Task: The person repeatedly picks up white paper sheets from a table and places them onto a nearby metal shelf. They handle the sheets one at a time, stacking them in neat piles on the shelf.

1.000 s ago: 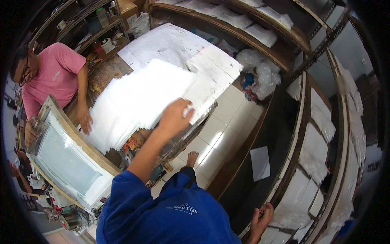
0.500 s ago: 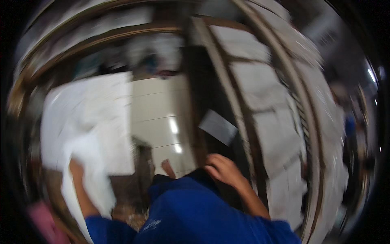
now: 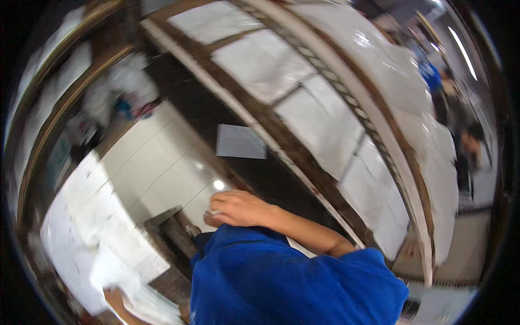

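Observation:
At the lower left, my left hand point(image 3: 112, 299) is blurred and partly covered by a crumpled, thin white sheet point(image 3: 122, 271). It appears gripped on that sheet, though the fingertips are hidden. Beneath and beyond lies a broad white stack point(image 3: 76, 216) with small dark marks. My right hand point(image 3: 238, 208) is held in front of my body, fingers curled inward. A small pale bit shows at the fingers, too small to name.
A long rack with white wrapped bundles point(image 3: 319, 124) runs along the right. On its dark ledge lies a white paper point(image 3: 241, 142). A dark metal frame point(image 3: 170, 230) stands on the tiled floor point(image 3: 157, 162). People point(image 3: 430, 76) are at the far right.
My view has swung to the right, so the white stack and rack appear tilted. My right hand has come inward across my body with fingers curled. My left hand sits lower in view.

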`<action>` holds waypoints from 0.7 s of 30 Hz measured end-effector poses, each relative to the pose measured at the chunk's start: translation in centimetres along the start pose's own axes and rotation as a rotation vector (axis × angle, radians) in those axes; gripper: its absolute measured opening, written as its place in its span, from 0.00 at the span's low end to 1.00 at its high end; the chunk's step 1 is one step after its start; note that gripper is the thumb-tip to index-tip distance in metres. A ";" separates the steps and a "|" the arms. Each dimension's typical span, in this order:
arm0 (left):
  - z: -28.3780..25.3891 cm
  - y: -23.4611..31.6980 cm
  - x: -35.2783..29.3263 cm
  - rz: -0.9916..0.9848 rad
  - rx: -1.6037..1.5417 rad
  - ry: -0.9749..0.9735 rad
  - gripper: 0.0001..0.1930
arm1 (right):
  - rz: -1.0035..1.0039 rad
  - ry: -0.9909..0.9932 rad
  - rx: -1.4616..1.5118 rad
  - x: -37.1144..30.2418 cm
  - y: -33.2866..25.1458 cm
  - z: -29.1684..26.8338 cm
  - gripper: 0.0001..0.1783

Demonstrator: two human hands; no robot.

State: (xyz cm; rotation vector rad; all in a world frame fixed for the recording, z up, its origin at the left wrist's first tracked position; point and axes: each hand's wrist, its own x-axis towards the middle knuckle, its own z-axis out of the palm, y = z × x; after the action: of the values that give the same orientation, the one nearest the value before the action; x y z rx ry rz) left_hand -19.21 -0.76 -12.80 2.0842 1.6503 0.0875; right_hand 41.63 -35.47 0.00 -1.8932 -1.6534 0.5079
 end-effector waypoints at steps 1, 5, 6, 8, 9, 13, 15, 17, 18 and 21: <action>2.1 -2.8 0.4 -0.066 -0.259 0.144 0.22 | 0.006 -0.008 -0.006 0.0 0.2 0.2 0.11; 0.6 0.4 -1.9 0.179 0.393 0.154 0.12 | -0.006 -0.059 -0.016 1.4 0.0 1.4 0.12; 1.5 -1.7 -2.8 0.319 0.411 0.362 0.13 | 0.004 -0.138 0.008 2.2 -0.5 1.3 0.12; 1.0 3.3 -2.5 0.002 0.449 0.160 0.14 | -0.018 -0.172 0.010 3.2 -1.5 1.6 0.12; 0.5 5.8 -2.6 -0.039 0.441 0.171 0.16 | -0.019 -0.177 0.002 3.8 -1.9 1.8 0.11; -0.5 9.7 -3.7 -0.037 0.563 0.273 0.11 | -0.016 -0.245 0.024 5.8 -2.5 1.0 0.11; -0.2 9.3 -3.6 -0.070 0.627 0.250 0.09 | 0.040 -0.292 0.029 6.9 -3.6 0.6 0.11; -0.4 9.1 -3.8 -0.089 0.661 0.253 0.07 | -0.062 -0.296 0.007 7.6 -2.9 1.1 0.11; -0.6 9.2 -3.7 -0.097 0.665 0.269 0.06 | -0.103 -0.292 -0.003 8.1 -2.7 1.3 0.11; -2.2 11.3 -3.4 -0.113 0.634 0.384 0.05 | -0.112 -0.305 -0.001 9.2 -3.3 1.6 0.11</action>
State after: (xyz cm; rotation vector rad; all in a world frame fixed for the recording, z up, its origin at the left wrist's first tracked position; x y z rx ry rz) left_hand -10.72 -5.07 -5.55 2.5394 2.2470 -0.0936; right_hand 39.66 -25.89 1.65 -1.7779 -1.9395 0.7801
